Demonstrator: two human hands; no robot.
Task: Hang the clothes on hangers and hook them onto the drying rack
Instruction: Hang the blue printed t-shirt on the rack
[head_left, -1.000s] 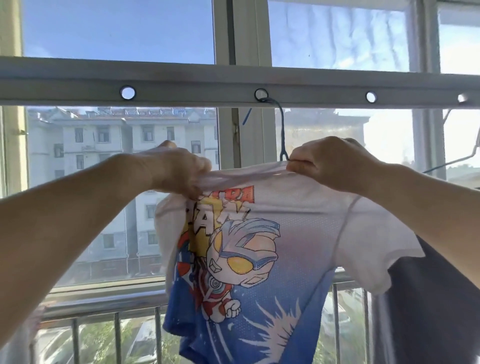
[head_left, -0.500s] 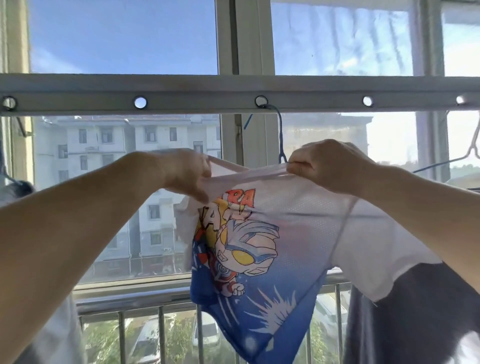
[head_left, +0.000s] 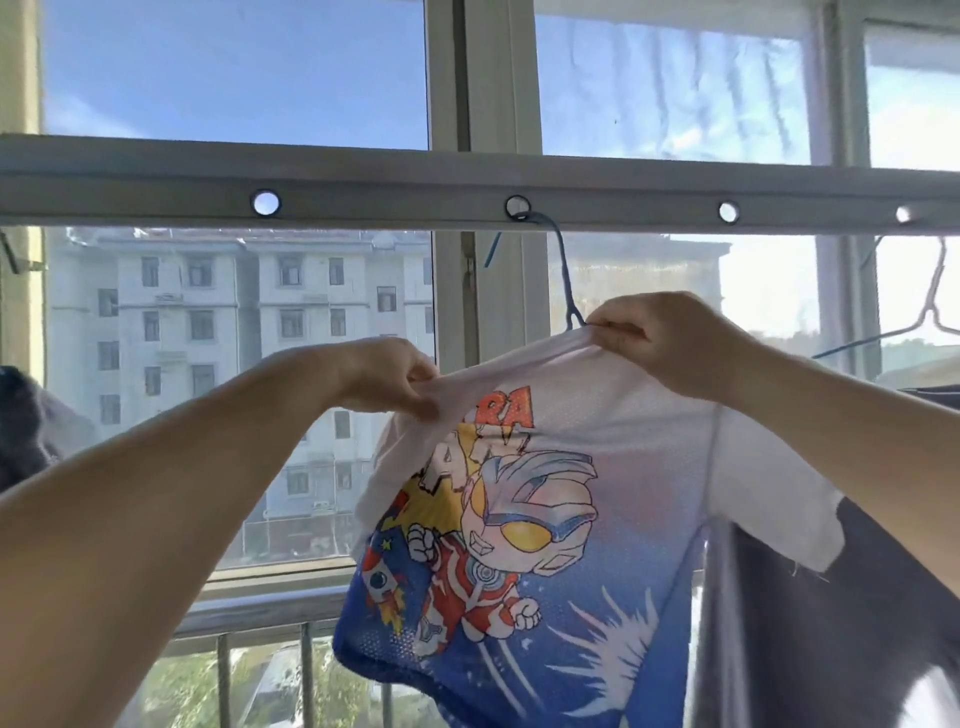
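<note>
My left hand (head_left: 387, 376) pinches the white neckline of the T-shirt (head_left: 524, 509), fingers curled round a fold of the cloth at its left shoulder. My right hand (head_left: 670, 345) grips the collar at the top, thumb and fingers closed on the fabric just beside the base of the hanger's neck.

The shirt: white mesh at the top and sleeves, fading to blue at the hem, with a cartoon hero in red and silver on the front and orange letters under the collar. It hangs in front of me between my two forearms, its left shoulder bunched and lower than the right.

The blue hanger (head_left: 563, 270) rises out of the collar. Its hook passes through a round hole in the grey rack bar (head_left: 389, 195), which runs across the whole view above my hands. Other holes in the bar show daylight to left and right of it.

To the right, a dark garment (head_left: 841, 623) hangs just beside the shirt, touching its right sleeve. Above it a pale wire hanger (head_left: 935, 306) shows at the frame's edge. Far left, a bit of dark cloth (head_left: 28, 421).

Behind: window frame (head_left: 488, 78), a metal railing (head_left: 260, 618) low down, a pale apartment block (head_left: 234, 338) across the way, blue sky.
</note>
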